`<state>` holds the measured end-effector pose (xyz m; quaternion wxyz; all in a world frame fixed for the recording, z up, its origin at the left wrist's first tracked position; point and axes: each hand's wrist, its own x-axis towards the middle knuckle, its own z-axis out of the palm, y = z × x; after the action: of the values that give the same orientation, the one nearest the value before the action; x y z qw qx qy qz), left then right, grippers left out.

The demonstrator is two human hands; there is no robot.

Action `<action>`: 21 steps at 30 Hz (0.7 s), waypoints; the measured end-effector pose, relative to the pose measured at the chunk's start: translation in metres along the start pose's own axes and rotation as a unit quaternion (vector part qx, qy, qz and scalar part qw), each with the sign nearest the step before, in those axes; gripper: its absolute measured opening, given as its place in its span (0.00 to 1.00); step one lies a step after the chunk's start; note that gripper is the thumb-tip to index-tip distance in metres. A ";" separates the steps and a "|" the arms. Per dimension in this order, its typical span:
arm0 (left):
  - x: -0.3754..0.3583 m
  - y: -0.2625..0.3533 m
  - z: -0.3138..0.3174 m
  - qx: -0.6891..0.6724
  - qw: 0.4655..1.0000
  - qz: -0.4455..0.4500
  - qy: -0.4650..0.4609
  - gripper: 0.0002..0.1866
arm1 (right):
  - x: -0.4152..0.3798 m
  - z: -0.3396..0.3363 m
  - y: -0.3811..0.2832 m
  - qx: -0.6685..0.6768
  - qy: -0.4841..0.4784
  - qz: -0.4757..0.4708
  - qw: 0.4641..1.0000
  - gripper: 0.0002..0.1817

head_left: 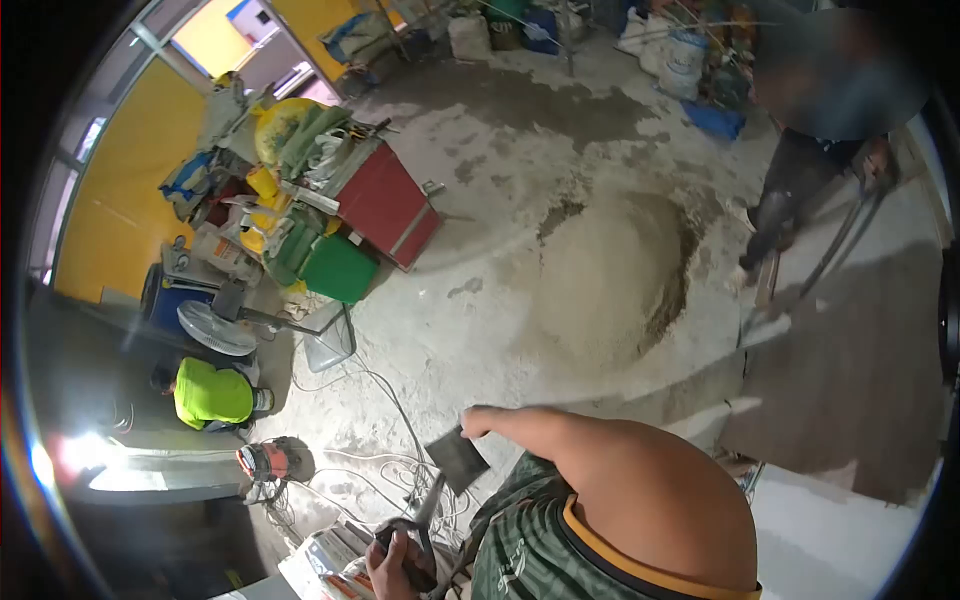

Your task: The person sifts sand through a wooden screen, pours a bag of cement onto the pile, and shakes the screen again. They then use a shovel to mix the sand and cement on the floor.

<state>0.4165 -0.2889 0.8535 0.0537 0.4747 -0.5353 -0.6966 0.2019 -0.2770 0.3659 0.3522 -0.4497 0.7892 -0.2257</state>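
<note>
My right hand point(480, 421) reaches across to the left from my bare shoulder. Its fingers are closed on the corner of a dark, flat square piece point(458, 461). Lower down, at the bottom edge, my left hand point(396, 566) is wrapped round a dark-handled tool point(420, 572). A grey metal strip point(431, 506) rises from beside that hand and ends close to the square piece. I cannot tell what kind of tool it is. Loose pale cables point(400, 480) lie on the floor behind both hands.
A sand mound point(610, 275) rises mid-floor. A person in yellow-green point(212, 392) crouches at left, near a fan point(217, 328) and an orange-black machine point(265, 460). A red box point(385, 200) and green bin point(338, 268) stand behind. Another person point(790, 190) stands at right.
</note>
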 end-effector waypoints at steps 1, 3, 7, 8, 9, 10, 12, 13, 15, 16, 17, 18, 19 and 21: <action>0.016 0.009 0.005 -0.001 1.000 0.000 -0.016 0.06 | -0.025 -0.045 -0.052 0.039 -0.066 0.018 0.997 0.33; 0.040 0.018 0.006 0.027 0.997 -0.009 -0.067 0.11 | -0.007 -0.031 -0.095 0.128 -0.039 0.115 0.984 0.39; 0.063 0.025 0.009 -0.005 0.985 0.023 -0.169 0.10 | -0.015 -0.040 -0.133 0.554 -0.130 0.204 0.796 0.54; 0.065 0.029 0.004 0.002 0.984 0.028 -0.177 0.11 | -0.013 -0.039 -0.131 0.641 -0.152 0.202 0.724 0.60; 0.066 0.032 -0.001 0.008 0.982 0.033 -0.188 0.12 | -0.015 -0.038 -0.129 0.690 -0.117 0.179 0.692 0.62; 0.065 0.035 -0.009 -0.004 0.980 0.035 -0.194 0.13 | -0.016 -0.036 -0.127 0.730 -0.068 0.140 0.665 0.60; 0.052 0.040 -0.028 -0.028 0.982 0.042 -0.181 0.14 | -0.003 -0.024 -0.117 0.785 -0.013 0.113 0.609 0.40; 0.059 0.032 -0.062 -0.016 0.968 0.046 -0.246 0.15 | 0.005 -0.019 -0.111 0.807 0.020 0.152 0.571 0.30; 0.045 0.034 -0.091 -0.085 0.958 0.056 -0.269 0.17 | 0.015 -0.007 -0.098 0.836 0.196 0.174 0.482 0.20; 0.059 0.033 -0.123 -0.100 0.939 0.045 -0.327 0.19 | 0.006 -0.016 -0.100 0.817 0.249 0.240 0.461 0.18; 0.069 0.033 -0.145 -0.106 0.928 0.058 -0.352 0.19 | -0.014 -0.027 -0.104 0.768 0.275 0.304 0.492 0.13; 0.075 0.028 -0.163 -0.118 0.939 0.066 -0.316 0.20 | 0.011 0.006 -0.074 0.819 0.299 0.255 0.417 0.12; 0.080 0.024 -0.177 -0.133 0.949 0.076 -0.277 0.22 | 0.006 0.013 -0.074 0.867 0.311 0.216 0.324 0.15; 0.110 0.001 -0.214 -0.145 0.960 0.049 -0.233 0.24 | -0.002 0.021 -0.074 0.864 0.348 0.262 0.253 0.16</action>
<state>0.5103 -0.5021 0.7927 0.0303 0.2597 -0.4487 -0.8546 0.2596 -0.3123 0.4025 0.2617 0.4754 0.2452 -0.8034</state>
